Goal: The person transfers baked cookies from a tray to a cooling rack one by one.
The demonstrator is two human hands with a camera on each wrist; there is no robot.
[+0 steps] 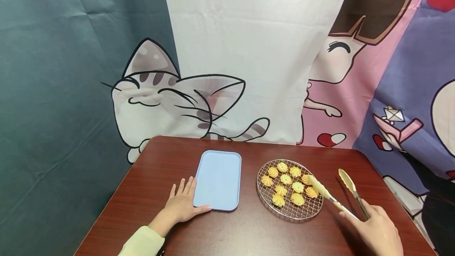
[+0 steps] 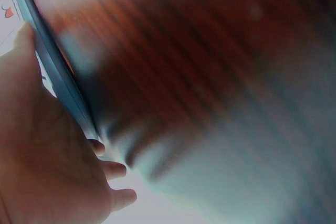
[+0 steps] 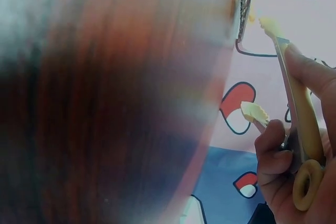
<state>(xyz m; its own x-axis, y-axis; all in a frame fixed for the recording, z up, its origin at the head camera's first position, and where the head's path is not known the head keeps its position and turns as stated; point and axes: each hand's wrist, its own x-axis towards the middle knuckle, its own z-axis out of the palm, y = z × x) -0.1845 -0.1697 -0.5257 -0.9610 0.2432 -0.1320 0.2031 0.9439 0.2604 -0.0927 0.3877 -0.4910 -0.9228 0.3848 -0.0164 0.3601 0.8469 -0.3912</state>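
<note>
At the left side of a light blue tray (image 1: 218, 180), my left hand (image 1: 183, 204) lies with its fingers spread and straight. The thumb is along the tray's near edge and the fingertips are by its left rim; the left wrist view shows the hand against the tray's dark-looking edge (image 2: 63, 77). My right hand (image 1: 380, 228) holds a pair of tongs (image 3: 296, 98) with cream scalloped tips, its arms spread apart. One tongs tip reaches over the right side of a round wire rack (image 1: 302, 211), close to the piped cookies (image 1: 298, 187). Nothing is between the tips.
Several golden cookies lie on the rack, which stands right of the tray on a dark red-brown wooden table (image 1: 227, 232). Behind the table's far edge hangs a cloth backdrop (image 1: 263, 50) printed with cartoon figures.
</note>
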